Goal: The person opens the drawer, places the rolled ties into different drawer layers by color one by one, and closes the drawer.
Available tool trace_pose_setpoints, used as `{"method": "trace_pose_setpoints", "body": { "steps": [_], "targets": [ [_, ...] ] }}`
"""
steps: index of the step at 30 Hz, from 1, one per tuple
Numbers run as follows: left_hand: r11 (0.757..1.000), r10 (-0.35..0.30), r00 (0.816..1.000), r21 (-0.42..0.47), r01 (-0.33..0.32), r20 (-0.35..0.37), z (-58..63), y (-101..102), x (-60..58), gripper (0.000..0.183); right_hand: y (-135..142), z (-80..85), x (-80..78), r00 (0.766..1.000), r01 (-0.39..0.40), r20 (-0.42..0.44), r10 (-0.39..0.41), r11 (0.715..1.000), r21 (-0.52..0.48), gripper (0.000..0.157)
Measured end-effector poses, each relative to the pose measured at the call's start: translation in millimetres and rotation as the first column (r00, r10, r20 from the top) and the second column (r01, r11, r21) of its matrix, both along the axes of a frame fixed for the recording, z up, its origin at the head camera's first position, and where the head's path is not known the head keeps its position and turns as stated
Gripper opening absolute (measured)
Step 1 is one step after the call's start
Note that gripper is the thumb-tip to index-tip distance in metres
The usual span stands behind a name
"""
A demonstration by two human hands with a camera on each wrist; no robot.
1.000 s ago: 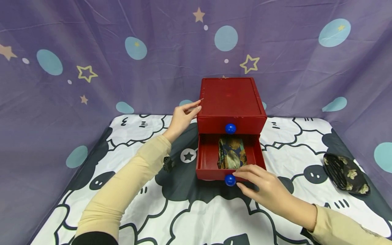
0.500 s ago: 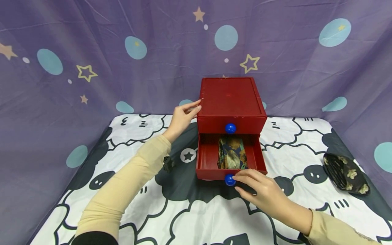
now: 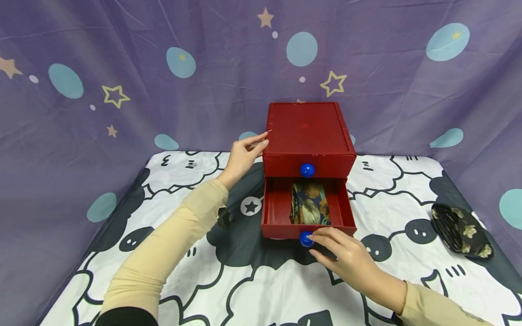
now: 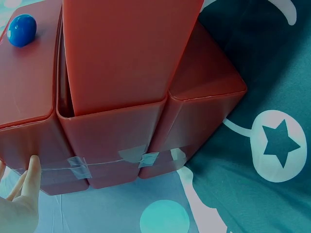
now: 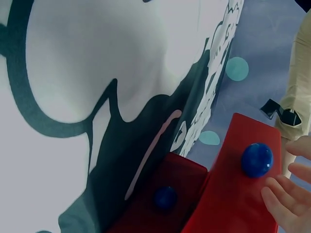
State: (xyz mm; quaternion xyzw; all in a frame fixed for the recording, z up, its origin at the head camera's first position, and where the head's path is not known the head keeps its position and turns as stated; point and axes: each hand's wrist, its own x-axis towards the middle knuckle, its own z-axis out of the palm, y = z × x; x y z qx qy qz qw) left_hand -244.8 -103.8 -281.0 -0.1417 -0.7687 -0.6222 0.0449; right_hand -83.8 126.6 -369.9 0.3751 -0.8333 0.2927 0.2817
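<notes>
A red drawer cabinet (image 3: 306, 129) with round blue knobs stands in the middle of the head view. Its pulled-out drawer (image 3: 277, 206) contains a folded, dark floral cloth (image 3: 308, 203). My right hand (image 3: 352, 260) is at this drawer's front. Its index fingertip meets the right side of the blue knob (image 3: 306, 239), while the thumb is a little below and apart. In the right wrist view, the fingers (image 5: 286, 194) lie beside a knob (image 5: 257, 160), loosely bent. My left hand (image 3: 240, 158) rests with extended fingertips against the cabinet's left side; the left wrist view shows this contact partly.
A folded black floral cloth (image 3: 461, 231) lies on the right of the table. The table cover (image 3: 195, 280) is white with dark cartoon outlines. Behind the cabinet hangs a purple curtain (image 3: 228, 54) with stars and blue dots. Another cabinet tier (image 4: 209, 73) sits beneath the pulled-out drawer.
My right hand has shifted slightly left and down, its index finger coming onto the knob's side. The left hand, drawer and cloths have stayed put.
</notes>
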Motion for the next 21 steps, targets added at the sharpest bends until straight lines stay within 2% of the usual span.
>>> {"method": "trace_pose_setpoints", "body": {
  "steps": [8,12,18,21],
  "targets": [
    [1.0,0.008,0.999,-0.001,-0.008,-0.04,-17.0,-2,-16.4,0.034,-3,-6.7,-2.2,0.998,0.019,-0.058,-0.018,1.0,0.011,0.039],
    [1.0,0.01,0.999,0.009,-0.009,-0.044,-17.6,-2,-16.8,0.034,-4,-9.9,-3.5,0.996,0.028,-0.081,-0.027,0.999,0.016,0.039],
    [1.0,0.008,0.999,0.014,-0.007,-0.041,-17.1,-2,-15.2,0.034,-8,-14.8,-6.4,0.982,0.03,-0.186,-0.031,1.0,-0.008,0.038],
    [1.0,0.009,0.999,0.018,-0.009,-0.04,-17.6,-2,-15.3,0.034,-9,-17.6,-7.6,0.978,0.033,-0.208,-0.034,0.999,-0.01,0.037]
  ]
}}
